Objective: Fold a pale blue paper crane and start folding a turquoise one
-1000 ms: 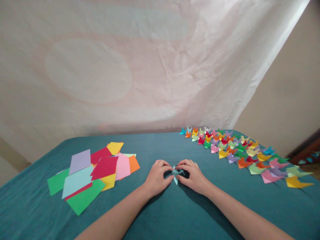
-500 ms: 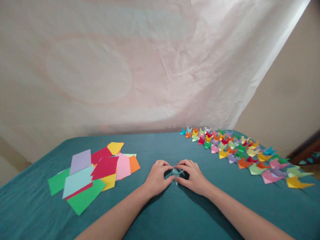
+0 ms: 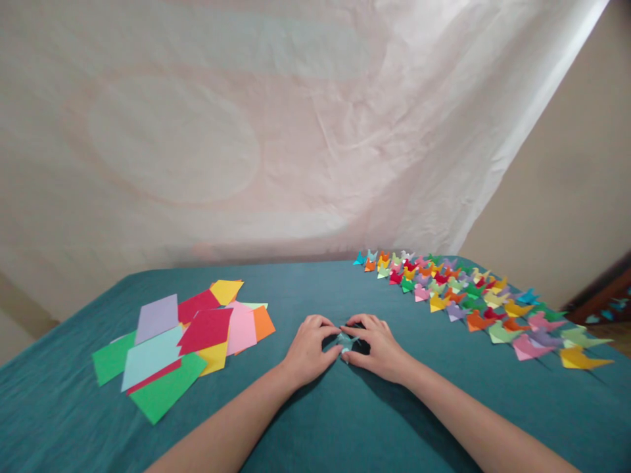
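Note:
A small light blue folded paper bird [image 3: 347, 342] is held between both hands at the near middle of the table. My left hand [image 3: 310, 350] is closed on its left side, thumb and fingertips at the paper. From the other side my right hand [image 3: 379, 348] pinches it, with the thumb low and the index finger on top. Parts of the paper are hidden behind the fingertips, so its exact folds are hard to make out.
On the left lies a loose pile of coloured paper sheets [image 3: 204, 328]. Several rows of folded paper birds [image 3: 458, 299] stand along the right side. A teal cloth [image 3: 305, 427] covers the table, and a pale sheet [image 3: 276, 131] hangs behind it.
My right hand has shifted slightly left, its thumb and index closer to the left fingertips. Less of the bird's lower point shows. The view has moved very slightly.

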A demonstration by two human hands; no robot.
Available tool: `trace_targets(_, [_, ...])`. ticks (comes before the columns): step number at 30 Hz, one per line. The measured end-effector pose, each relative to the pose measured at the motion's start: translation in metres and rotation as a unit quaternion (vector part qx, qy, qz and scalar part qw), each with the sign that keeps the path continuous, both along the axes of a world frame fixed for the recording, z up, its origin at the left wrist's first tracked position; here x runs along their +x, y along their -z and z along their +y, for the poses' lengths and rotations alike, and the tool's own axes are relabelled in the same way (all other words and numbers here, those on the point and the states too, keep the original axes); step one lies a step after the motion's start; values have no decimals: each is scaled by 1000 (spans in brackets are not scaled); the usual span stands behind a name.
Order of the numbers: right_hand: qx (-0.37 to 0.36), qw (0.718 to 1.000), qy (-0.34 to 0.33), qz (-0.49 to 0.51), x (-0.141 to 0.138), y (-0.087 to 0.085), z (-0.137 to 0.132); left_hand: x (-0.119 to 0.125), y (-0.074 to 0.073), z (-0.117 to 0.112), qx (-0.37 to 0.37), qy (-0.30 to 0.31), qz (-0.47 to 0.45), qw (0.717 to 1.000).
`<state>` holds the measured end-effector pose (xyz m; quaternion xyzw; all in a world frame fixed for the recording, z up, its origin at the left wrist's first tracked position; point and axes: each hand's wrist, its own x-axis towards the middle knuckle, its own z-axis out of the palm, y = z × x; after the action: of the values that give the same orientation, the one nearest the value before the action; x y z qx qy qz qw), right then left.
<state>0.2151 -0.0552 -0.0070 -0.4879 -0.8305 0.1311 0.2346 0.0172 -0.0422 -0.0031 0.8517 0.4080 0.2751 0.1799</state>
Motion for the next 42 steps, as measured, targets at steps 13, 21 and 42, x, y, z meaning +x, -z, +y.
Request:
trace_targets(13, [3,995,3,97,4,8,7,-1,-1,1,1,2,-27,1000])
trace_targets(21, [33,992,-11,121,2,15,9,0,1,3,7,5,-36,999])
trace_targets(42, [53,993,-8,106,-6,13,7,4,-2,2,12,-15,1,1000])
